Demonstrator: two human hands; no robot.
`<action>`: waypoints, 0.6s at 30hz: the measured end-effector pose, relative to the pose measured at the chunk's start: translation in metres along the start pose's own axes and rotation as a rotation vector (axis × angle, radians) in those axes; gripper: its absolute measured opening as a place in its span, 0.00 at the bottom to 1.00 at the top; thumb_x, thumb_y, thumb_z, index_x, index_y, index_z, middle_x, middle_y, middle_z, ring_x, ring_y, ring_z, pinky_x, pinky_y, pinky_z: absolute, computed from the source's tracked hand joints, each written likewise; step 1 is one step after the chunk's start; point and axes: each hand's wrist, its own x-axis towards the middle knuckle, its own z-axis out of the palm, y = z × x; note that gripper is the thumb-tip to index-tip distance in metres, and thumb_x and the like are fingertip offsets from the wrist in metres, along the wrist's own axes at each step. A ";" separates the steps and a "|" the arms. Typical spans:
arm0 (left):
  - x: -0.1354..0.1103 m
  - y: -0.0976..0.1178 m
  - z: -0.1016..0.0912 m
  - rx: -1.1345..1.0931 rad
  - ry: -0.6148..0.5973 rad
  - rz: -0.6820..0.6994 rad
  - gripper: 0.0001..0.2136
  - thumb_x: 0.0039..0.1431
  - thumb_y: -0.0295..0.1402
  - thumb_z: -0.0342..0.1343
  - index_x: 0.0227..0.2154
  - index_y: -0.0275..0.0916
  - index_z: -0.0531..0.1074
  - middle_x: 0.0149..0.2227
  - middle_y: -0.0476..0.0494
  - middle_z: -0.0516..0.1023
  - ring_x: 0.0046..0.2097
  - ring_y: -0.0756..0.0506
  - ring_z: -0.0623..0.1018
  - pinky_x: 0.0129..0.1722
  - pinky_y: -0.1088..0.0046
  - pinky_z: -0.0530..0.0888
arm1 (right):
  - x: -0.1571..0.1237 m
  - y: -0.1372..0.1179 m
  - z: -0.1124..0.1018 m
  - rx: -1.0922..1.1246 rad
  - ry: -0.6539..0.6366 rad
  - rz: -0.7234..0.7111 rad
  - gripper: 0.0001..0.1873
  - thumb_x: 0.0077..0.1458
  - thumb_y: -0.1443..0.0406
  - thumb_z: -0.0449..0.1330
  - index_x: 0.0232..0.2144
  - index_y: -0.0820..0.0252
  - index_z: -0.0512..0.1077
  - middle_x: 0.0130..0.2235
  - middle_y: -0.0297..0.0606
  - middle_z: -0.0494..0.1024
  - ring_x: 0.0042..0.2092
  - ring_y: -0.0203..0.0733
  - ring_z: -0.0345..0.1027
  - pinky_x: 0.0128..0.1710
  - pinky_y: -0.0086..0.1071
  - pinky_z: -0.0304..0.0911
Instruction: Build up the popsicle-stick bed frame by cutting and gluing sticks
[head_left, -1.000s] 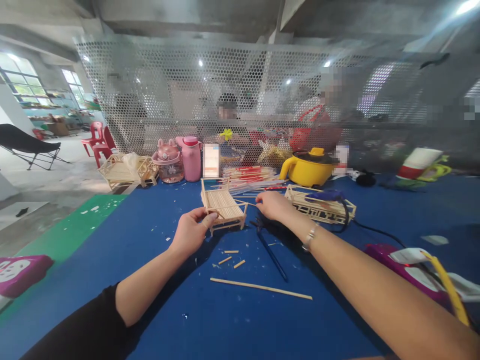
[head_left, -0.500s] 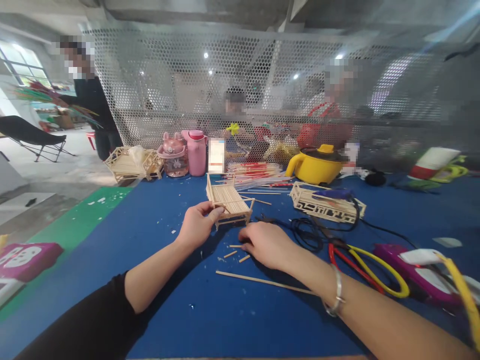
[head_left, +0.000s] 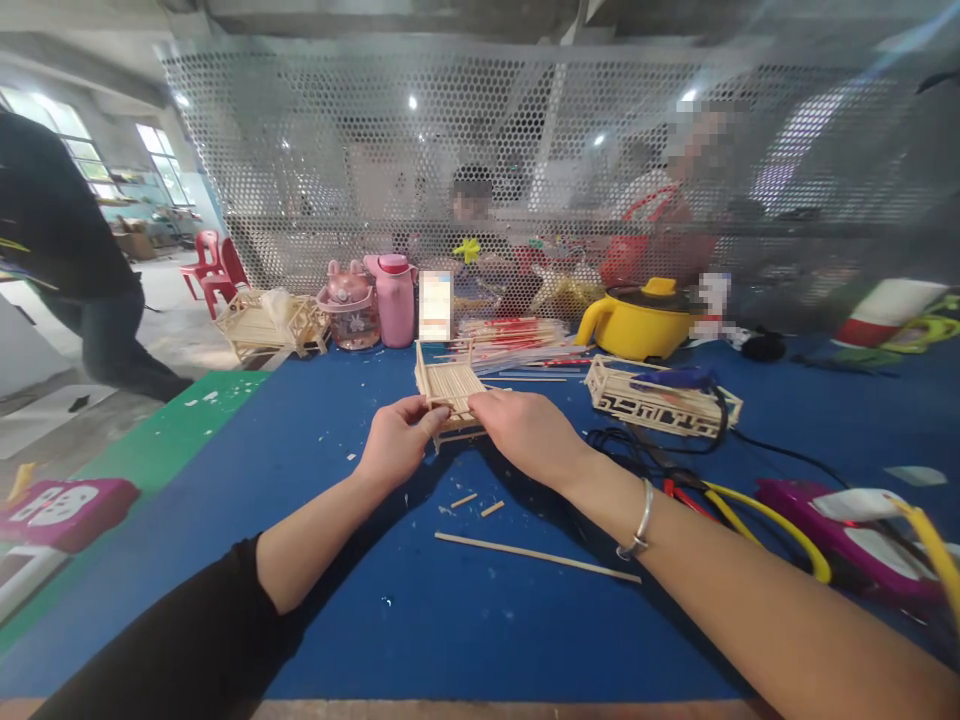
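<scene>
A small model bed made of thin wooden sticks (head_left: pixel 448 382) stands on the blue table top (head_left: pixel 315 450). My left hand (head_left: pixel 397 445) grips its near left corner with thumb and fingers closed. My right hand (head_left: pixel 525 432) lies over its near right side, fingers curled onto the frame, and hides that part. Below the hands lie short stick offcuts (head_left: pixel 480 504) and one long thin stick (head_left: pixel 536 556).
A second stick model (head_left: pixel 660 404) with a blue glue gun (head_left: pixel 675 378) and black cable sits right. Yellow pot (head_left: pixel 637 325), pink bottle (head_left: pixel 396 300), pink cup (head_left: pixel 351 315) and a stick bundle (head_left: pixel 510 345) stand behind. Yellow-handled cutters (head_left: pixel 750 500) lie right. People sit behind the mesh screen (head_left: pixel 525 150); a person in black (head_left: pixel 60 260) passes left.
My right hand left the far sticks, touched down by the offcuts, then rose onto the model's right side. The left hand kept its grip. The person at left walked leftward.
</scene>
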 end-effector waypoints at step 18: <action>-0.001 0.006 -0.001 0.046 -0.014 -0.002 0.08 0.50 0.34 0.58 0.31 0.37 0.78 0.33 0.46 0.82 0.35 0.47 0.79 0.38 0.73 0.74 | -0.004 -0.002 0.009 -0.132 0.181 -0.037 0.09 0.59 0.72 0.49 0.34 0.63 0.69 0.32 0.40 0.77 0.33 0.40 0.70 0.29 0.30 0.54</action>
